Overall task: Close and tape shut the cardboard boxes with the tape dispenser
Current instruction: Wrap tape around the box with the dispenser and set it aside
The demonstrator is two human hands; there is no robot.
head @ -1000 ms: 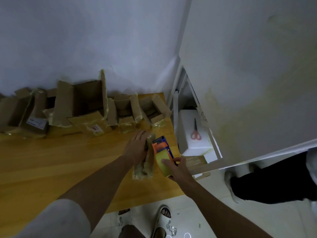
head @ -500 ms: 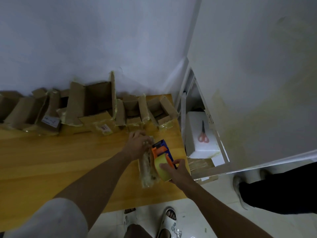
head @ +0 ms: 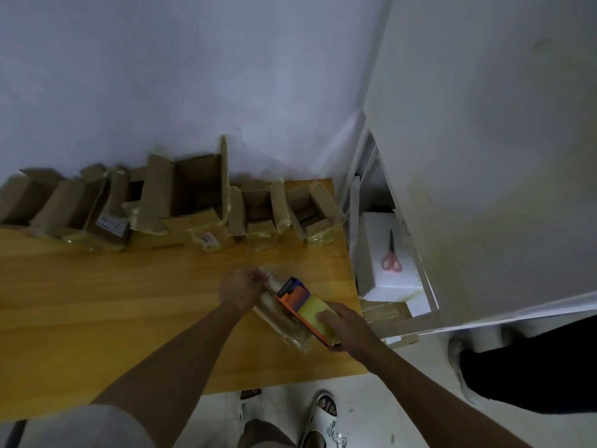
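Observation:
A small closed cardboard box [head: 280,321], wrapped in shiny tape, lies near the right end of the wooden table [head: 97,302]. My left hand [head: 240,287] grips the box's far end. My right hand [head: 344,324] holds the tape dispenser [head: 307,305], orange and blue with a yellowish tape roll, pressed on top of the box. Along the wall stands a row of several open cardboard boxes [head: 193,192] with their flaps up.
Right of the table a white foam block [head: 384,286] carries orange-handled scissors [head: 391,253]. A white panel [head: 484,156] rises at the right. Another person's dark trouser leg and shoe [head: 529,363] stand on the floor at the right. My sandalled feet [head: 319,415] are below the table's edge.
The box has turned, so it now lies slanted from my left hand toward my right. The dispenser has slid nearer along its top. My view has shifted a little to the left.

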